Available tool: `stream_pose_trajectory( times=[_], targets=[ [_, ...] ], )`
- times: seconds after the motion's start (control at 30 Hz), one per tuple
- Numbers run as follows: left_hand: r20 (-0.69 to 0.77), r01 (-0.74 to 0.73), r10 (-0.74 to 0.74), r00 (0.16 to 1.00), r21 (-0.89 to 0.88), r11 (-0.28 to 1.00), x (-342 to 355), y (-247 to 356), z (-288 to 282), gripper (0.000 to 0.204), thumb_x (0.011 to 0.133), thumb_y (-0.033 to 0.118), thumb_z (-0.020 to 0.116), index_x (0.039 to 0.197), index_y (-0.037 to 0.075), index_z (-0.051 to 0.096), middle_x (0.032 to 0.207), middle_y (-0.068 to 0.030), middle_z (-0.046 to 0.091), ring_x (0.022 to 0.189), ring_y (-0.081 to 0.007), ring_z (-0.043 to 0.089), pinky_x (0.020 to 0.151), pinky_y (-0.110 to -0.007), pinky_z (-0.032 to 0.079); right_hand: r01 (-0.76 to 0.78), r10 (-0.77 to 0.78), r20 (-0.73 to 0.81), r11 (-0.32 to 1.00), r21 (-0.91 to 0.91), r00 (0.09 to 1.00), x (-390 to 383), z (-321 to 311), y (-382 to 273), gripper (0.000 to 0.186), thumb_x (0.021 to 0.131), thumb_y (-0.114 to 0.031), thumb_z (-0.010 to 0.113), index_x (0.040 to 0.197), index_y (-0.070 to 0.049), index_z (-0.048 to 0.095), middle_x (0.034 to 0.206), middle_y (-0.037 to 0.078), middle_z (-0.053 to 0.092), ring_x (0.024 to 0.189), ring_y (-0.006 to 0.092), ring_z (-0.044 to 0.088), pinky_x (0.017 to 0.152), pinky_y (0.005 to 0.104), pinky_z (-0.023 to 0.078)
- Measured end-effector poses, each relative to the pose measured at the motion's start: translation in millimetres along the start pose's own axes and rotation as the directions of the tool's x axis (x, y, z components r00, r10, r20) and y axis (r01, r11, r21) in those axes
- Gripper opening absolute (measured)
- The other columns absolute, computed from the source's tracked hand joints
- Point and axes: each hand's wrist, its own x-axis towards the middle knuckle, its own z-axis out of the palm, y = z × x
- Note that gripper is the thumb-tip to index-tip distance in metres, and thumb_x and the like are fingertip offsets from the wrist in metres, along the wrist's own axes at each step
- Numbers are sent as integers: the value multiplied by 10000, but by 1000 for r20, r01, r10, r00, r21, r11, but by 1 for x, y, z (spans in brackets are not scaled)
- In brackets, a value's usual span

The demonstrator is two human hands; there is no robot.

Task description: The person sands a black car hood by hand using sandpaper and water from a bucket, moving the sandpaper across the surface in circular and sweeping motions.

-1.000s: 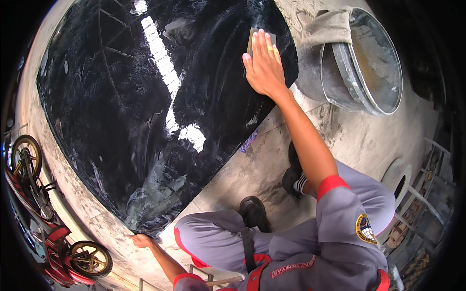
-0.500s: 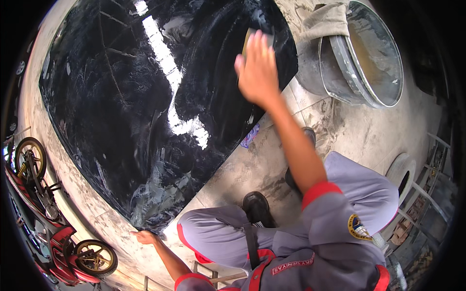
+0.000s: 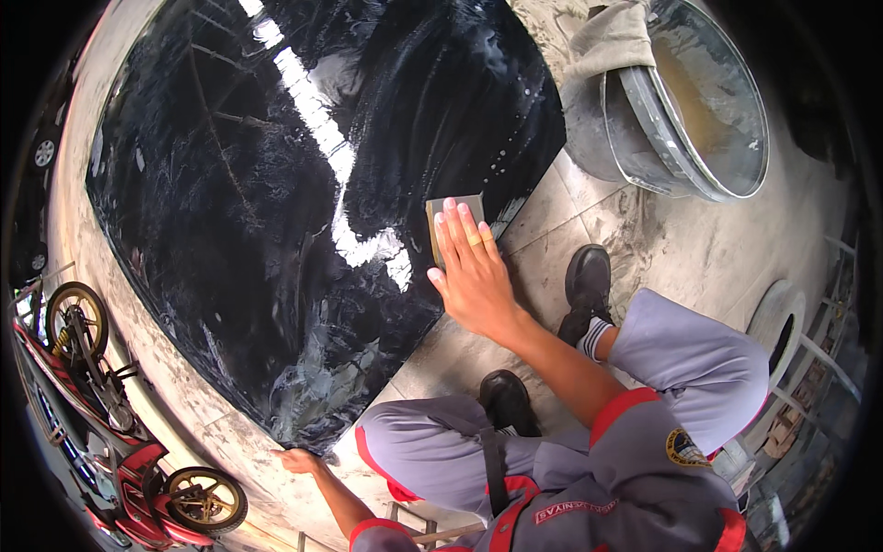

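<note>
A large glossy black panel point(image 3: 230, 267) with wet streaks and pale smears fills the left and middle of the view. My right hand point(image 3: 475, 285) lies over a grey, tan-edged piece of sandpaper point(image 3: 467, 201), pressing it to the panel near its right edge with outstretched fingers. The thumb sits along the sandpaper's left side. Down by the panel's lower corner is my left hand point(image 3: 296, 461), close against the edge; its fingers are small and partly hidden, so their grip is unclear.
A metal bucket point(image 3: 598, 138) of murky water stands at upper right, a cloth point(image 3: 612, 41) draped over its rim. My shoes point(image 3: 587, 281) rest on the stained tile floor point(image 3: 662, 244) beside the panel. A tyre point(image 3: 774, 331) lies far right; a red motorcycle point(image 3: 129, 460) stands lower left.
My right hand has drawn the sandpaper down the panel toward me, from the upper right to the lower right edge. White droplets now show on the panel there. My left hand stays by the corner.
</note>
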Motion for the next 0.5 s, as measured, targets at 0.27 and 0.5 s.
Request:
stream_pose_trajectory(
  times=[0.27, 0.5],
  targets=[
    [-91, -82, 79, 993, -38, 996, 27, -24, 16, 692, 1089, 501, 357, 998, -87, 710, 812, -364, 640, 764, -523, 617, 786, -633, 465, -300, 269, -414, 954, -12, 870, 81, -2, 83, 692, 1035, -330, 473, 1535, 125, 324, 1633, 313, 272, 1539, 427, 239, 1237, 540, 205],
    [54, 38, -26, 998, -223, 974, 3, -2, 10, 895, 1048, 657, 343, 871, -157, 669, 819, -357, 641, 775, -477, 587, 846, -606, 463, -307, 292, -233, 951, -29, 928, 31, -1, 58, 706, 1042, -331, 458, 1572, 95, 269, 1668, 289, 202, 1567, 408, 167, 1247, 544, 189]
  ],
)
